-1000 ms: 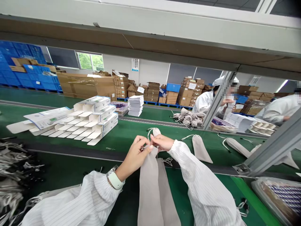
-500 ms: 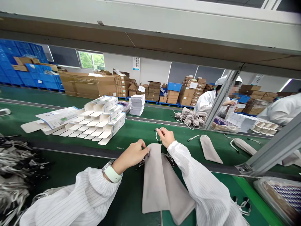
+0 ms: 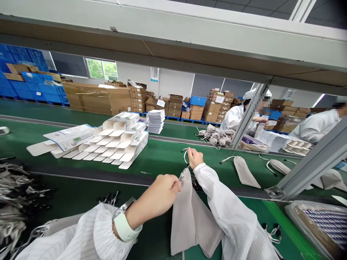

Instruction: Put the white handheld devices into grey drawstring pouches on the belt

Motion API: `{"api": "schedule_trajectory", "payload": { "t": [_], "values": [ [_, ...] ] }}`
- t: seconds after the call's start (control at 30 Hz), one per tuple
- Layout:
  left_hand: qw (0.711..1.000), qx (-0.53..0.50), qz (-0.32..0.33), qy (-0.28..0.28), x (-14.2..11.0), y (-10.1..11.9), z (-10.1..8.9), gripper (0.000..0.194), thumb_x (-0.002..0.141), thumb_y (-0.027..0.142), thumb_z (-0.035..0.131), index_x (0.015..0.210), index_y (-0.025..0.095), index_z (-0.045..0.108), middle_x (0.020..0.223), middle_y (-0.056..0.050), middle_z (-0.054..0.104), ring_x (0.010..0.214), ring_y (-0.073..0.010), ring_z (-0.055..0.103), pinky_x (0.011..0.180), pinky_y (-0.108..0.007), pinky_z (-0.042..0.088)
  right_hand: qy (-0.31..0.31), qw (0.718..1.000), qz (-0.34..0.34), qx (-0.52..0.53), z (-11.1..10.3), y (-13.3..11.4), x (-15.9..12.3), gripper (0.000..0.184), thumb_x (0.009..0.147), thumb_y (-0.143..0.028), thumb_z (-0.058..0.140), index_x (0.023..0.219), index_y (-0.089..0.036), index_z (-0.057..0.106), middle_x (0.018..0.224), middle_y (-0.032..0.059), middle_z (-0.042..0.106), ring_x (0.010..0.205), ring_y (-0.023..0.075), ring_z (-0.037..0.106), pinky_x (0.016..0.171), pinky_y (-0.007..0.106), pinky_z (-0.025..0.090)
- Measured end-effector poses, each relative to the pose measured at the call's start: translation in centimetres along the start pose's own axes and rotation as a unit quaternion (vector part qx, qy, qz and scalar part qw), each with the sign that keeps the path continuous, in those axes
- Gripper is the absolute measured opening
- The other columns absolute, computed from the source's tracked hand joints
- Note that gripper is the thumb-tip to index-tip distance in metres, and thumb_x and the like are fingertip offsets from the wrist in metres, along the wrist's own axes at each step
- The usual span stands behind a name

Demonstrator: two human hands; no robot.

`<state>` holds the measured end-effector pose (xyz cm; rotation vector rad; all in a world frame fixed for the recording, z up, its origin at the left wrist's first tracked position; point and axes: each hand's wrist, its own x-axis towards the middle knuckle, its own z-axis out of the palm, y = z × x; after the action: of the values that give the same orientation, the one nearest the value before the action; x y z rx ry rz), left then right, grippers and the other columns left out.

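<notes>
Above the green belt point(image 3: 162, 155), left hand point(image 3: 162, 191) pinches the grey pouch point(image 3: 184, 216) mouth; right hand point(image 3: 195, 158) grips its drawstring point(image 3: 185, 154).

Both arms wear white, finely pinstriped sleeves point(image 3: 81, 234) with gathered cuffs; a pale-banded wristwatch point(image 3: 125, 225) circles the left wrist.
</notes>
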<state>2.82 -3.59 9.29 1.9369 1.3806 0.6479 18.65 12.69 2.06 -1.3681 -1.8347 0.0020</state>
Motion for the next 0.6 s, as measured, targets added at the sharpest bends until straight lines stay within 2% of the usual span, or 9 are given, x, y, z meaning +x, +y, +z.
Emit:
{"api": "schedule_trajectory", "payload": {
  "t": [0.13,0.27,0.33,0.4,0.43,0.47,0.5,0.53,0.6],
  "values": [
    [0.999,0.019,0.040,0.012,-1.5,1.5,1.0,0.026,0.080,0.025,0.029,0.057,0.020,0.041,0.050,0.004,0.042,0.045,-0.0109,0.037,0.044,-0.021,0.024,0.011,1.000,0.022,0.015,-0.5,0.3,0.1,0.044,0.083,-0.039,0.017,0.053,-0.020,0.041,0.049,0.0007,0.047,0.050,0.0126,0.046,0.059,0.024,0.033],
    [0.999,0.008,0.036,0.016,-2.9,2.2,1.1,0.029,0.082,0.031,0.030,0.055,0.019,0.034,0.052,0.004,0.039,0.046,-0.0102,0.033,0.043,-0.021,0.023,0.006,0.999,0.040,0.037,-0.8,-0.2,0.1,0.043,0.082,-0.040,0.017,0.054,-0.020,0.042,0.050,0.0004,0.046,0.053,0.0125,0.046,0.062,0.024,0.033],
    [0.999,-0.033,0.030,0.009,-2.8,2.1,1.0,0.029,0.082,0.031,0.031,0.057,0.019,0.037,0.051,0.004,0.039,0.046,-0.0098,0.034,0.043,-0.021,0.023,-0.010,0.997,0.054,0.053,-0.8,-0.3,0.2,0.044,0.082,-0.041,0.018,0.054,-0.019,0.043,0.050,0.0009,0.047,0.053,0.0124,0.046,0.062,0.024,0.034],
    [0.994,-0.110,0.017,0.009,-2.1,1.7,0.8,0.026,0.082,0.032,0.032,0.062,0.019,0.042,0.048,0.005,0.037,0.044,-0.0091,0.034,0.043,-0.020,0.024,-0.039,0.994,0.068,0.071,-1.0,-0.2,0.5,0.046,0.081,-0.044,0.020,0.054,-0.018,0.046,0.047,0.0009,0.048,0.049,0.0116,0.046,0.056,0.023,0.035],
    [0.988,-0.155,0.010,0.021,-1.6,1.4,0.7,0.026,0.082,0.033,0.032,0.066,0.018,0.045,0.047,0.006,0.036,0.043,-0.0087,0.033,0.043,-0.019,0.025,-0.075,0.990,0.073,0.090,-1.1,-0.2,0.6,0.048,0.081,-0.046,0.019,0.056,-0.017,0.049,0.045,0.0007,0.048,0.044,0.0106,0.044,0.051,0.022,0.035],
    [0.979,-0.198,0.005,0.043,-1.1,1.1,0.5,0.025,0.083,0.034,0.032,0.069,0.018,0.046,0.045,0.006,0.035,0.042,-0.0081,0.031,0.042,-0.019,0.024,-0.141,0.979,0.075,0.127,-1.3,-0.4,0.6,0.052,0.080,-0.049,0.018,0.061,-0.016,0.053,0.045,0.0007,0.050,0.040,0.0094,0.041,0.046,0.021,0.034],
    [0.968,-0.238,0.005,0.073,-0.6,0.8,0.4,0.025,0.083,0.035,0.033,0.071,0.018,0.046,0.045,0.007,0.034,0.041,-0.0075,0.030,0.041,-0.018,0.024,-0.234,0.952,0.074,0.185,-1.5,-0.7,0.6,0.054,0.079,-0.052,0.018,0.069,-0.015,0.056,0.048,0.0011,0.053,0.037,0.0084,0.040,0.042,0.020,0.032],
    [0.955,-0.275,0.010,0.109,-0.3,0.6,0.2,0.025,0.083,0.037,0.033,0.072,0.017,0.046,0.047,0.007,0.034,0.041,-0.0069,0.028,0.041,-0.017,0.023,-0.341,0.901,0.067,0.258,-1.6,-1.3,0.5,0.054,0.077,-0.056,0.023,0.081,-0.014,0.057,0.054,0.0018,0.057,0.037,0.0075,0.040,0.039,0.019,0.031],
    [0.927,-0.331,0.028,0.174,0.0,0.3,-0.2,0.025,0.083,0.038,0.034,0.074,0.018,0.044,0.050,0.006,0.035,0.042,-0.0060,0.027,0.040,-0.016,0.021,-0.533,0.746,0.029,0.398,-1.9,-3.2,-0.3,0.052,0.067,-0.056,0.046,0.100,-0.016,0.051,0.072,0.0030,0.061,0.045,0.0071,0.047,0.041,0.018,0.033]
  ]
}}
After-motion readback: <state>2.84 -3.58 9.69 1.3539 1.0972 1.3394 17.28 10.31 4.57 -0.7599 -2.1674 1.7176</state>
